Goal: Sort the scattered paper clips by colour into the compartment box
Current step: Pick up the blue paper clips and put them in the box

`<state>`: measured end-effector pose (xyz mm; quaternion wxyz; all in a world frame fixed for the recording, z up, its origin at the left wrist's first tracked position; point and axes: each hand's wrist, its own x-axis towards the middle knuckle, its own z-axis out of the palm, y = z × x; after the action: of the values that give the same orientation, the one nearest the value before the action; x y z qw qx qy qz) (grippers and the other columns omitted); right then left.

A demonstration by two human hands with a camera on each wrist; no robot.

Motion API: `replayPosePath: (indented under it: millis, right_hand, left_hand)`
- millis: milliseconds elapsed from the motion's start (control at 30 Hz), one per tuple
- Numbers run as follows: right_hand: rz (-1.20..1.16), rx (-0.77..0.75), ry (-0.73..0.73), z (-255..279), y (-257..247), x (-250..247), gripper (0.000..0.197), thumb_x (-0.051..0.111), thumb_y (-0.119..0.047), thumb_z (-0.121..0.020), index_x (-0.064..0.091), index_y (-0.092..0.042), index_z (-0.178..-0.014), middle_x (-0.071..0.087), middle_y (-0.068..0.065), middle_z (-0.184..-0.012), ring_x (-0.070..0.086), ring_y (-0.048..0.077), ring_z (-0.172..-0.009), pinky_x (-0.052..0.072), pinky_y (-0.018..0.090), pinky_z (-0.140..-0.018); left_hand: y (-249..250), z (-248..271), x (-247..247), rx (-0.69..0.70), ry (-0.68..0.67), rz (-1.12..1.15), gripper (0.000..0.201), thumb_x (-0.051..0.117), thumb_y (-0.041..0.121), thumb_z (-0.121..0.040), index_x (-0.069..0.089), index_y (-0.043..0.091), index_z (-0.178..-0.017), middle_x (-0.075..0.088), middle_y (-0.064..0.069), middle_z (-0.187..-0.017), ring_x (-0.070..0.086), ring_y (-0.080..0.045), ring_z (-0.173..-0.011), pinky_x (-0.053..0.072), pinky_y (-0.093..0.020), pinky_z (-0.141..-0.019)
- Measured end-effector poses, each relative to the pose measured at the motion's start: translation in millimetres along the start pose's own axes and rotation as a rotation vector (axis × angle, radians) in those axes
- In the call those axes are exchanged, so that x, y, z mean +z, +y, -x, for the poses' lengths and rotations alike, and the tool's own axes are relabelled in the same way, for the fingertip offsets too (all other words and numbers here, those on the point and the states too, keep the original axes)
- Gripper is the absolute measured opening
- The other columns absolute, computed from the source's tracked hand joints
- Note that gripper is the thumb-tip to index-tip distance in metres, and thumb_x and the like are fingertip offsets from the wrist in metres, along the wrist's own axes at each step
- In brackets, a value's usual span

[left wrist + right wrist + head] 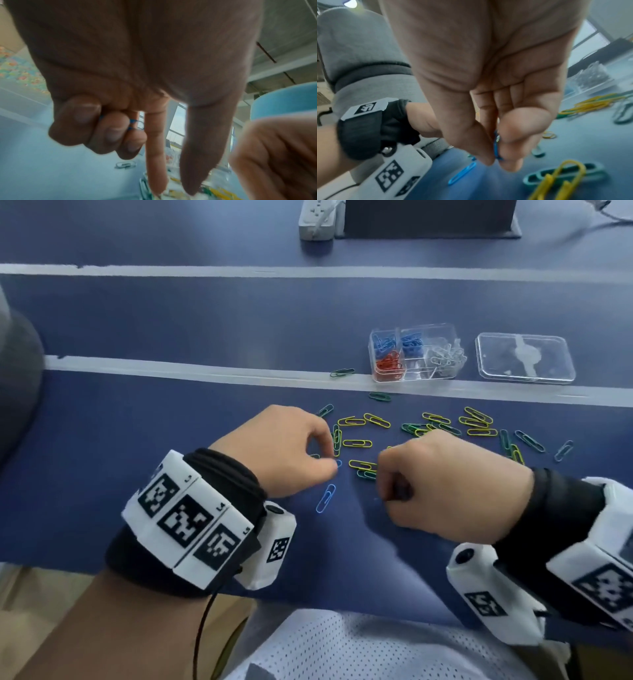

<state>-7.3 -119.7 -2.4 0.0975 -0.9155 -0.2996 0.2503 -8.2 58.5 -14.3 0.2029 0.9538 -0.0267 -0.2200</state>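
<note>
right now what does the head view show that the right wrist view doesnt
Only the head view shows the compartment box's red, blue and white clips, its lid alongside, and the power strip.

Only the right wrist view shows the right hand's grip from below: thumb and fingertips pinching blue clips.

Both show the loose blue clip on the table and scattered yellow and green clips.
</note>
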Motion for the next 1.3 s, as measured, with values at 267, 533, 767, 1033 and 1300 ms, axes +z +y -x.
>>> replayPosePath:
  millis: [267,533,767,1033,1300]
  right_hand:
    - [0.009,-0.216,-0.027,-19,-19,10,0.043,0.048,-0.015,-0.085,0.059,-0.04,-0.117,0.062,-0.002,-0.106,0.058,0.024,-0.094,0.045,0.027,-0.077]
    - [0.133,-0.26,-0.101,-29,-41,14,0.03,0.042,-0.002,-0.088,0.061,-0.011,-0.111,0.043,0.004,-0.08,0.047,0.029,-0.077,0.041,0.034,-0.065]
    - [0.215,-0.243,-0.151,-28,-46,8,0.016,0.043,-0.003,-0.091,0.057,-0.011,-0.092,0.043,0.007,-0.082,0.038,0.027,-0.075,0.037,0.032,-0.064]
    - [0.164,-0.251,-0.073,-32,-39,11,0.013,0.04,-0.005,-0.091,0.048,-0.01,-0.081,0.053,0.009,-0.093,0.055,0.033,-0.082,0.04,0.033,-0.063]
    - [0.2,-0.231,-0.084,-37,-23,5,0.015,0.049,-0.005,-0.086,0.059,-0.013,-0.093,0.04,0.004,-0.076,0.048,0.03,-0.076,0.042,0.029,-0.063]
  left_hand:
    - [8,-12,2,-0.017,-0.001,-0.107,0.006,0.071,0.023,-0.07,0.074,0.024,-0.075,0.051,0.011,-0.058,0.047,-0.002,-0.056,0.035,-0.019,-0.05]
    - [6,-11,-6,-0.023,-0.025,-0.023,0.007,0.062,0.018,-0.078,0.068,0.021,-0.081,0.064,0.008,-0.076,0.057,-0.009,-0.072,0.046,-0.02,-0.064]
    - [5,-21,-13,0.004,0.031,-0.026,0.026,0.045,0.013,-0.092,0.062,0.026,-0.108,0.043,0.015,-0.07,0.043,-0.01,-0.072,0.028,-0.021,-0.063]
    - [19,-41,-24,0.041,0.085,0.035,0.023,0.049,0.012,-0.091,0.069,0.023,-0.092,0.051,0.017,-0.065,0.05,-0.007,-0.066,0.032,-0.02,-0.063]
    - [14,-49,-40,0.043,0.054,0.168,0.031,0.046,0.005,-0.089,0.064,0.027,-0.099,0.065,0.006,-0.072,0.058,-0.003,-0.052,0.053,-0.024,-0.067]
